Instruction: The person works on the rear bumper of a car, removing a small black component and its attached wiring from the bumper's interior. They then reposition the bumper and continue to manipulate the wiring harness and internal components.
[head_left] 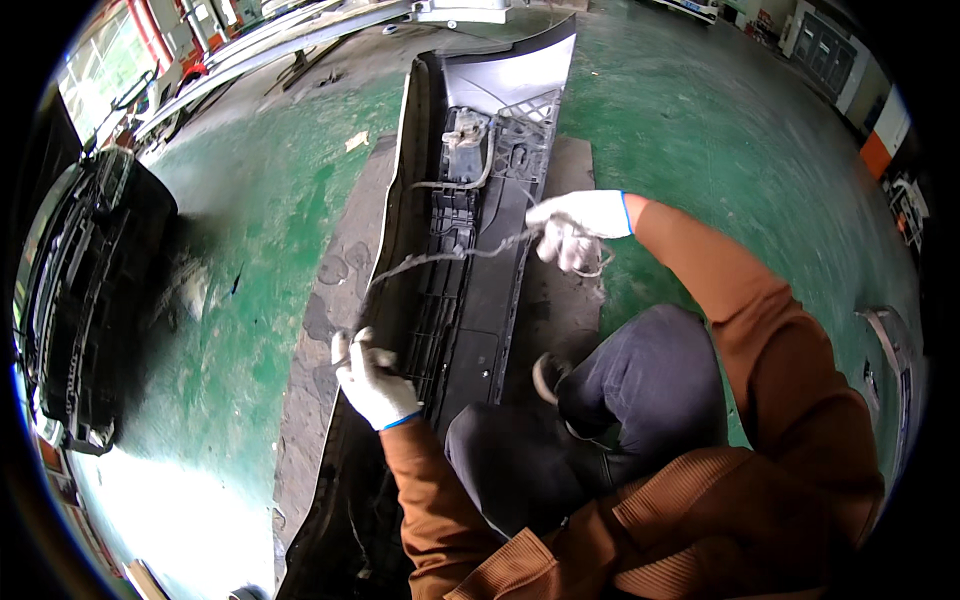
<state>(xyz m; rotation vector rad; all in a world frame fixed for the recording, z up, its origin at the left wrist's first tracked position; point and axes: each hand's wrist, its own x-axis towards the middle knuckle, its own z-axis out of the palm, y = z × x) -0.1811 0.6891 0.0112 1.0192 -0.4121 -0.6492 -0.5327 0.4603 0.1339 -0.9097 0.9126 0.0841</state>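
Green floor [680,150]; cable [430,258] in right grip [572,226]

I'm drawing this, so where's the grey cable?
In the head view, the grey cable runs over the bumper from the right hand leftward toward the left hand.

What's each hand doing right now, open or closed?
Left hand: partly curled; whether it grips the grey cable cannot be told.
Right hand: closed, holding the grey cable.

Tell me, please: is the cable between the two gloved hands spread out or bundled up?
Spread out: the cable runs in a curve from the right hand toward the left hand, across the bumper.
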